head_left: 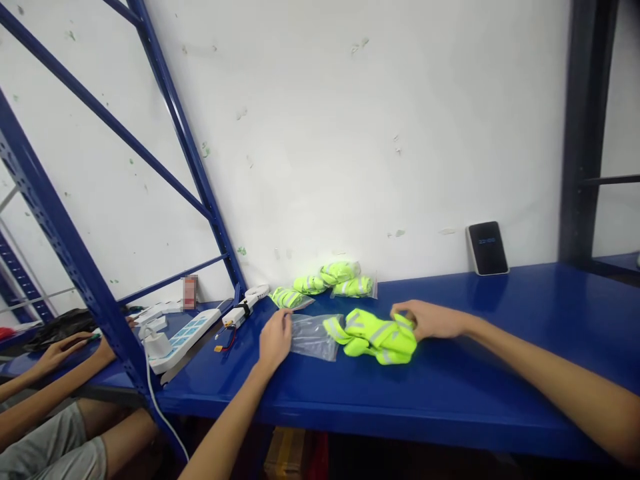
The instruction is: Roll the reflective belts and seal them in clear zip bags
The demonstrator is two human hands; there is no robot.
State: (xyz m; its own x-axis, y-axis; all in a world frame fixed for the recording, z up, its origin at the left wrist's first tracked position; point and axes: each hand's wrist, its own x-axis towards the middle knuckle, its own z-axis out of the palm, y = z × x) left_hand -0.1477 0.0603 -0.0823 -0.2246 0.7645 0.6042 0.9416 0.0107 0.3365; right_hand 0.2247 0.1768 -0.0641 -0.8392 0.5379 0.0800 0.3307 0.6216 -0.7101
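Observation:
My left hand (276,339) is closed on the left edge of a clear plastic bag (316,337), which lies flat on the blue table. Just right of the bag is a loosely bundled neon-yellow reflective vest (383,339) with grey stripes; one end of it overlaps the bag's right side. My right hand (430,320) grips the vest's right end, its fingers partly hidden behind the fabric. Behind these, near the wall, several similar neon-yellow bundles (311,285) lie in clear bags.
A white power strip (187,340) and a small white fan (256,293) sit at the left by the blue rack post (75,253). A digital clock (489,248) leans near the wall at right. At far left, a co-worker's hands (65,352) work at the neighbouring table.

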